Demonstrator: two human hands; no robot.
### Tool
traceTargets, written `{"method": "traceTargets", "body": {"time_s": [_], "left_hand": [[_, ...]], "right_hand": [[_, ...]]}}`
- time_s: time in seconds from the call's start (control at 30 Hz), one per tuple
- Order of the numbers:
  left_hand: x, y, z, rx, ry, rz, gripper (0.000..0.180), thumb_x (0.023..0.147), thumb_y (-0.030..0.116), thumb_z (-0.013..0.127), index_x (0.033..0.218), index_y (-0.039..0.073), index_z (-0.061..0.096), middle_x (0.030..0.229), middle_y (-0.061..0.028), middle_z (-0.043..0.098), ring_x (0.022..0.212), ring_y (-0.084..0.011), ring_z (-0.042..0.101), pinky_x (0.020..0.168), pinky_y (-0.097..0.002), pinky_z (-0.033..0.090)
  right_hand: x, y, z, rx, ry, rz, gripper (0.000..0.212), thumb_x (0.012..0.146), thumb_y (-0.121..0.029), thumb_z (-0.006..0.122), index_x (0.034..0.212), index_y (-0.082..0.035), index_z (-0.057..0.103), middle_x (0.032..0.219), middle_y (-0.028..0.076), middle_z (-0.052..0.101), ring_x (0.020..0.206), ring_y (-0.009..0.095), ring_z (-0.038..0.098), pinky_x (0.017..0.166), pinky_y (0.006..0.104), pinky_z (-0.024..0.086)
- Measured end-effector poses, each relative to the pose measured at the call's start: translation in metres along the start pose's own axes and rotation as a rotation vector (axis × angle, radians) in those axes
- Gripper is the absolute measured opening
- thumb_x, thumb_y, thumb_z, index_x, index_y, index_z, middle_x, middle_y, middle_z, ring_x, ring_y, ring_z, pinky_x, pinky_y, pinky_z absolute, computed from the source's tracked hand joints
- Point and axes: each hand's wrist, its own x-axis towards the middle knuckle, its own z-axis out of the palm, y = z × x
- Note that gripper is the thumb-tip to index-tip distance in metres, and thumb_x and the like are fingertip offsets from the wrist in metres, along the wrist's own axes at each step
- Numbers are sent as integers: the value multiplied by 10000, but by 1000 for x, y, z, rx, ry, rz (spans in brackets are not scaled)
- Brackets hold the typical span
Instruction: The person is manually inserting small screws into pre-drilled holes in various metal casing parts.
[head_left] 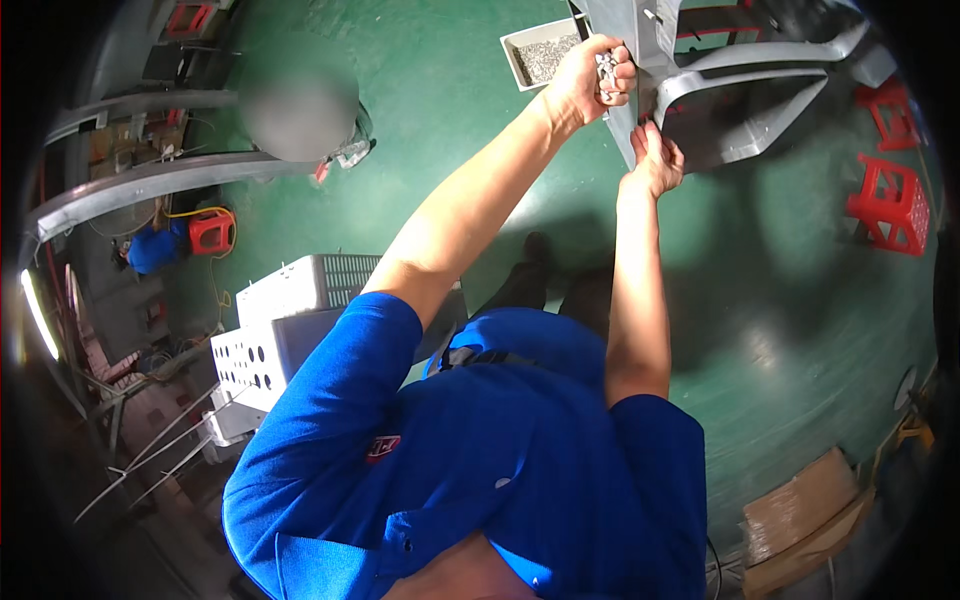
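We see one red label (383,448) with pale lettering on the blue shirt (500,425), well below the left grip (598,78); we cannot read it.

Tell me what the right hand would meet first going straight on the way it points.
The right hand would likely meet the gray frame first; it looks to be right against it, though depth is unclear.

Workshop: glossy green floor (450,130), perforated metal casings (285,290), small-parts tray (514,66), red plastic stools (895,205).
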Motion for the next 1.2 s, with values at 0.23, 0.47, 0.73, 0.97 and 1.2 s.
{"method": "traceTargets", "body": {"time_s": [0.23, 0.47, 0.73, 0.97, 1.2], "left_hand": [[8, -7, -5, 29, -15, -7, 225, 847, 227, 474, 663, 107, 425, 554, 7, 398, 474, -95, 337, 375, -222, 250], [14, -9, -9, 43, -12, -11, 228, 856, 241, 446, 660, 132, 408, 552, 22, 362, 489, -97, 311, 409, -234, 249], [25, -16, -14, 51, -62, 6, 239, 860, 251, 438, 653, 137, 402, 554, 31, 337, 491, -107, 313, 412, -241, 238], [16, -24, 8, 71, -36, 41, 237, 858, 231, 418, 645, 136, 378, 557, 25, 332, 492, -104, 321, 411, -243, 260], [7, -42, 20, 16, -145, 10, 215, 879, 173, 391, 672, 116, 381, 589, 0, 375, 540, -119, 363, 459, -244, 327]], "right_hand": [[16, 8, -6, -54, -144, -163, 353, 666, 88, 724, 908, 34, 472, 780, 159, 605, 572, 235, 618, 540, 369, 571], [25, 10, 0, -37, -165, -193, 318, 686, 83, 719, 887, 25, 480, 750, 167, 614, 580, 246, 635, 499, 352, 562], [28, 20, 13, 34, 193, -72, 400, 631, 2, 798, 816, -20, 444, 732, 132, 613, 555, 204, 610, 433, 296, 537], [-35, -34, 1, -10, -176, -257, 266, 667, -36, 794, 778, -44, 552, 631, -7, 541, 519, 52, 482, 484, 198, 411], [-67, -71, 4, -397, -396, -752, 188, 690, -26, 711, 860, -86, 656, 796, 54, 615, 677, 177, 601, 569, 285, 490]]}}
